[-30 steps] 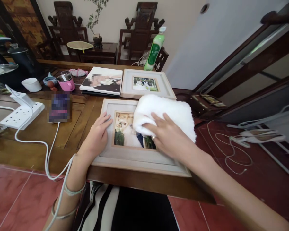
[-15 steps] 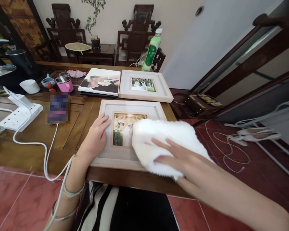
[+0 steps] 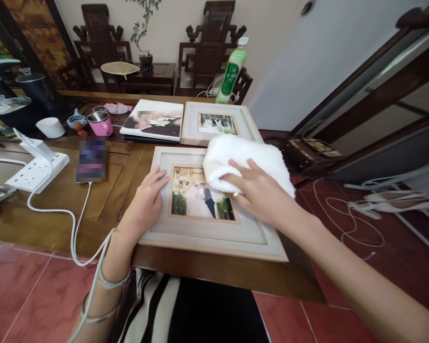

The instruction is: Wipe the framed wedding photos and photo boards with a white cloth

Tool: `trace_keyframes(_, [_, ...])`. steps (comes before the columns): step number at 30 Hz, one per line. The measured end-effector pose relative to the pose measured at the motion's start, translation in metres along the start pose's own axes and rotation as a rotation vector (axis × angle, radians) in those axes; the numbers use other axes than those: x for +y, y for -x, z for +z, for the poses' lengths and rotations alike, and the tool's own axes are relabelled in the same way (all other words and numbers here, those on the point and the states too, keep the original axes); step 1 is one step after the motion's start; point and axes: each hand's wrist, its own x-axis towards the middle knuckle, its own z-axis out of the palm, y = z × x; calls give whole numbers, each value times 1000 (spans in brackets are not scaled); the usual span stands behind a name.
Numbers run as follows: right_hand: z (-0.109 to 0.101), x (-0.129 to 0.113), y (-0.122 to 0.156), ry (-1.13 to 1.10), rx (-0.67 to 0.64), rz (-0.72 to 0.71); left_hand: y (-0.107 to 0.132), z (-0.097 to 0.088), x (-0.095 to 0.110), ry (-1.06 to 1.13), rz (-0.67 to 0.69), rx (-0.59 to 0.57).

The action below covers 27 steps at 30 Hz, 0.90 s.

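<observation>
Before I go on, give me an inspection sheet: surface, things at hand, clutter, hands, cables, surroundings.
Surface: brown wooden table with a panelled top; spills, nothing seen.
Things at hand: pale wooden picture frame lying flat; fluffy white cloth over its far right corner.
Clutter: pink mug, white plastic power strip, green-labelled plastic bottle.
Hands: left hand rests on the frame's left side; right hand is on the cloth, grip unclear.
Cables: thin white cable curves over the table and passes in front of the left forearm.
Surroundings: red tiled floor, dark carved wooden chairs.

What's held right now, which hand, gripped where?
Right hand: white cloth, by its near, folded edge. Left hand just rests on the picture frame's left side.
</observation>
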Motion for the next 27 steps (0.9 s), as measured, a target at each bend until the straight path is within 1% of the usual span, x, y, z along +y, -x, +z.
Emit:
trace_keyframes(4, [-24,-28,44,-66,-42,-98,0,0,0,-4,-9,0])
trace_keyframes(8, [-52,-54,89,-234,-77,-138,1,1,1,-3,-1,18])
trace_keyframes(10, [-58,-63,99,-297,-80,-130,1,1,1,-3,2,24])
trace_keyframes(11, [-59,-66,99,-311,-87,-120,1,1,1,-5,1,23])
trace_keyframes(13, [-52,-67,90,-307,-99,-106,1,0,2,-11,-5,10])
trace_keyframes(15, [-39,-60,72,-271,-77,-111,2,-1,2,-8,-11,-5])
trace_keyframes(18, [-17,-37,38,-190,-31,-114,2,-2,2,19,-21,-11])
trace_keyframes(21, [0,-13,5,-91,-7,-28,2,-1,0,44,-26,-1])
trace_keyframes(24, [8,-1,-20,-13,-3,48,2,1,-1,49,-24,12])
trace_keyframes(27, [8,-5,-28,15,-36,64,1,1,-2,40,-18,5])
